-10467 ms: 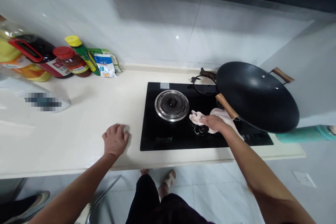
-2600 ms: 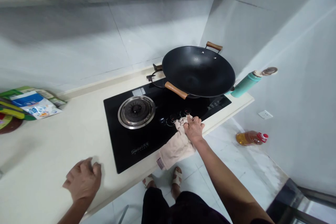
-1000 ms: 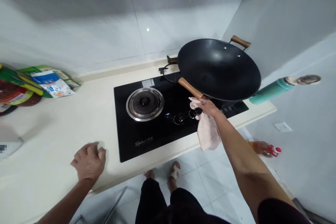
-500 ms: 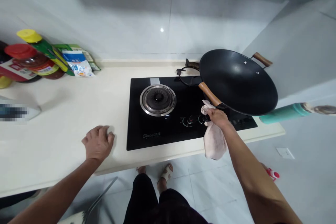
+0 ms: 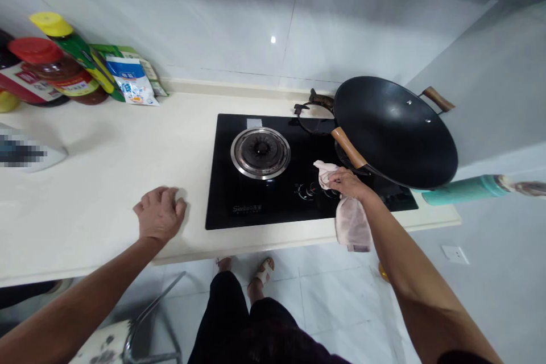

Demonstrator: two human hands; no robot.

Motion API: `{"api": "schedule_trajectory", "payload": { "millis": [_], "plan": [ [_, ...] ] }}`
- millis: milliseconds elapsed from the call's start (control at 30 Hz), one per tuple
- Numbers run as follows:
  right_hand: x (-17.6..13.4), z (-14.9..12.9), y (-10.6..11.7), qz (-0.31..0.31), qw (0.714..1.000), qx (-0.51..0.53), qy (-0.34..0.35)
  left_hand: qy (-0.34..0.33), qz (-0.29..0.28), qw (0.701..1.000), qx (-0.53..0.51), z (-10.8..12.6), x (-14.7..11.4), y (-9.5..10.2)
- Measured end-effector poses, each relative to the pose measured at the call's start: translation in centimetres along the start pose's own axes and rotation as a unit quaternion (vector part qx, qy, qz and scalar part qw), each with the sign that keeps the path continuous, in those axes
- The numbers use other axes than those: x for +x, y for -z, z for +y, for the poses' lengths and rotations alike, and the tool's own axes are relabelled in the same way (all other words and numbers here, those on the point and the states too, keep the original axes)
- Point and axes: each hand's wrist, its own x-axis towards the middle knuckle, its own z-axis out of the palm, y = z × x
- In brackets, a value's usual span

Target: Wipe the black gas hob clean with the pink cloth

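Note:
My right hand (image 5: 347, 183) grips a pale pink cloth (image 5: 354, 222) over the black glass cooktop (image 5: 277, 205), close to its knobs (image 5: 307, 190). One end of the cloth sticks out past my fingers, and the rest hangs down over the counter's front edge. Just beyond this hand is the wooden handle of a black wok (image 5: 392, 131), which sits tilted over the right side of the cooktop. My left hand (image 5: 160, 213) rests on the pale counter (image 5: 106, 193) left of the cooktop, holding nothing, its fingers slightly bent and the thumb apart.
A round burner (image 5: 260, 152) lies bare at the cooktop's left, and a loose pan support (image 5: 314, 116) stands behind. Seasoning bottles (image 5: 63, 68) and packets (image 5: 132, 79) line the back left. A turquoise cylinder (image 5: 464, 190) is at the right end; a chair (image 5: 111, 341) stands below.
My right hand has moved slightly up and left over the cooktop with the cloth, whose front end now points left. My left hand stays on the counter. The camera view has shifted a little.

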Motion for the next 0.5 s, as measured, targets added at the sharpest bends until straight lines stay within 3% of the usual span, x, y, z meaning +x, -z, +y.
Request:
{"api": "schedule_trajectory", "payload": {
  "millis": [167,300,500],
  "plan": [
    [-0.7,-0.9,0.8,-0.068,0.994,-0.09,-0.017,0.003,0.008,1.0,-0.003,-0.1,-0.1,-0.2],
    [-1.4,-1.7,1.2,-0.059,0.987,-0.133,-0.073,0.004,0.016,1.0,-0.006,-0.1,-0.2,-0.4],
    [-0.7,-1.3,1.4,-0.071,0.994,-0.086,-0.013,0.01,0.007,1.0,-0.001,0.2,-0.3,-0.1]
  ]
}}
